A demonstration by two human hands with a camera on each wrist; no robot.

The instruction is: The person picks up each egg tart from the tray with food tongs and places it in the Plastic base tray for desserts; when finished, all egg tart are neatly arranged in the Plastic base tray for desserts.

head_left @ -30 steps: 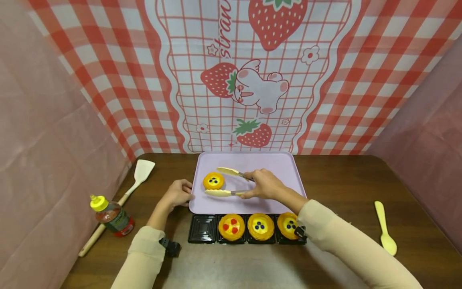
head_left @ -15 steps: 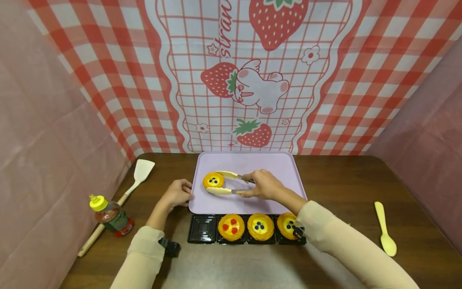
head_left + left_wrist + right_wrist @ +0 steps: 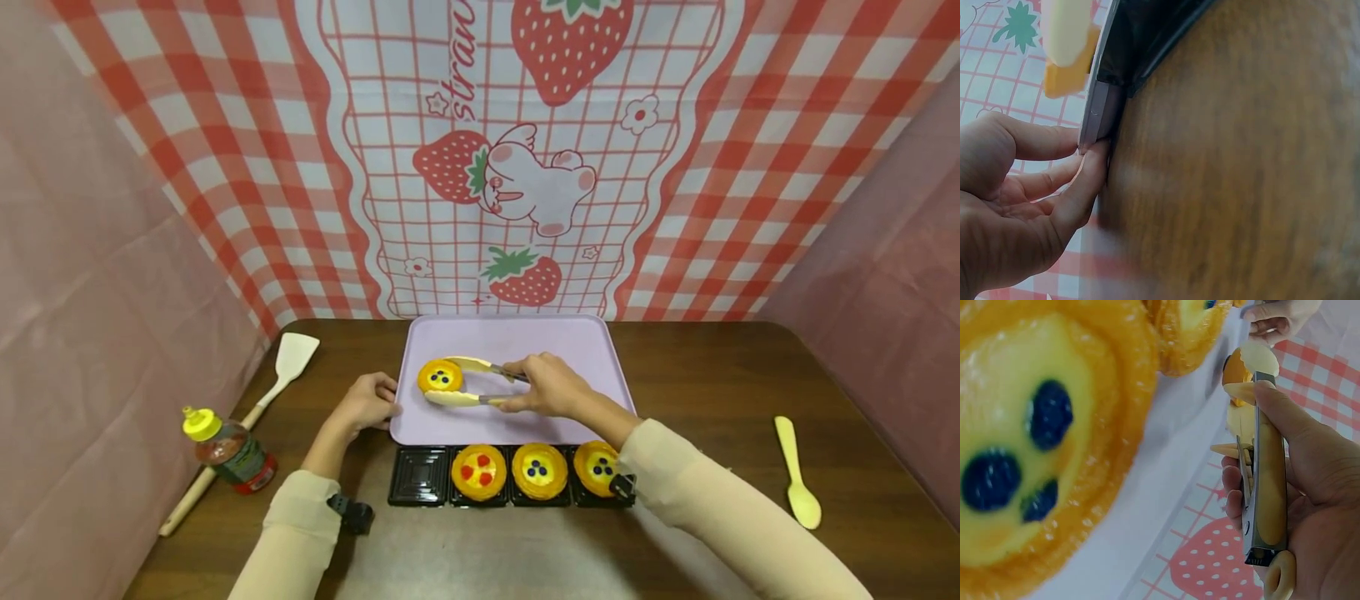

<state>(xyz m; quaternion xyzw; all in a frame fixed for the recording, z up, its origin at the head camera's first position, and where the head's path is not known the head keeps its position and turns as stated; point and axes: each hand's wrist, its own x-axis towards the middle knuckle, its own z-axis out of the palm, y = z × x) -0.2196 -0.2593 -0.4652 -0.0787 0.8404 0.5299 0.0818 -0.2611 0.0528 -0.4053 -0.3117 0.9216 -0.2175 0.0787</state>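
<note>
My left hand [image 3: 370,402] pinches the left rim of the lilac tray [image 3: 525,429]; in the left wrist view the thumb lies on one side of the rim and fingers on the other. My right hand [image 3: 551,385] grips a pair of tongs [image 3: 453,399] with cream scalloped tips and metal arms, seen lengthwise in the right wrist view. Between the tong tips, at the tray's left side, sits a small yellow tart [image 3: 439,377] with dark blue berries. Whether both tips press on it is hard to tell.
Black square containers stand in a row before the tray: the leftmost [image 3: 418,477] holds nothing, then a tart with red pieces [image 3: 479,473] and two blueberry tarts [image 3: 539,472]. Left lie a spatula [image 3: 294,357] and a yellow-capped bottle [image 3: 234,454]; right, a yellow spoon [image 3: 799,483].
The tong tips have drawn closer together, from standing apart beside the tart to flanking its near and far sides. The left hand keeps its place on the tray rim.
</note>
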